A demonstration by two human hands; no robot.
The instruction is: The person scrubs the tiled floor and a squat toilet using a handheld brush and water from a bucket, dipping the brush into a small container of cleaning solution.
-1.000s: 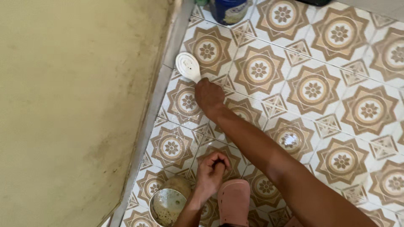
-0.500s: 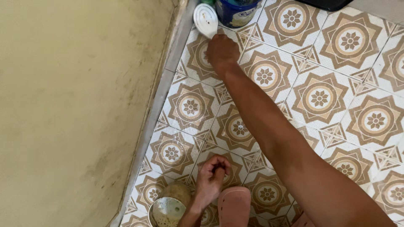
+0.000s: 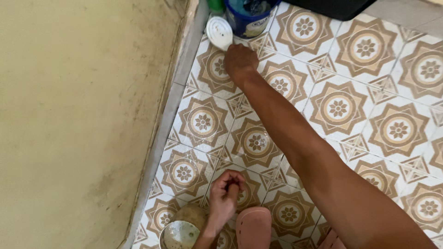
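Right hand reaches far forward, grip clamped on a white paddle, a blue tub just beyond. Left hand curled shut, a metal bowl beside it.

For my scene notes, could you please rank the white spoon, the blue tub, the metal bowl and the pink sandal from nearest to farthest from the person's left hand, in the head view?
From the left hand:
1. Pink sandal, just right of it; metal bowl, lower left, too close to call.
2. White spoon, far up, held by the right hand.
3. Blue tub, top edge, beyond the spoon.

Patterned tile floor bears blue tub, metal bowl
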